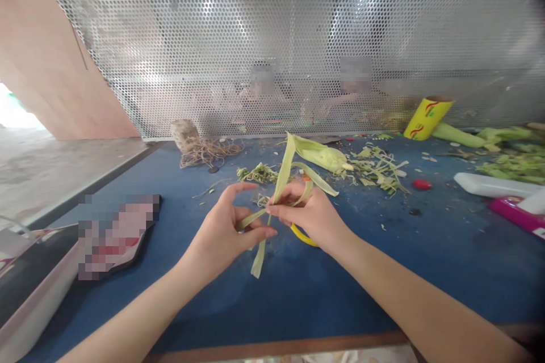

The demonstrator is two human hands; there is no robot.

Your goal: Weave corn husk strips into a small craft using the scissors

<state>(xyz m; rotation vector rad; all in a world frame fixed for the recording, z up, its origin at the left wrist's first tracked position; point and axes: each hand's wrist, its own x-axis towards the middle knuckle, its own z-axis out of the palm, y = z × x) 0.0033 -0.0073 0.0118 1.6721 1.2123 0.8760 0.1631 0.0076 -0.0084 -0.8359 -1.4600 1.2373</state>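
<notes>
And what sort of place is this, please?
It looks like a craft workshop, though I cannot be sure: a blue worktable is strewn with green plant scraps, a tangle of brown strands lies on it, and a perforated metal screen stands along its far edge.

Brt w/ glare on mesh [293, 57]

Likely workshop | blue worktable [255, 312] | perforated metal screen [293, 28] | leafy scraps [383, 170]
</notes>
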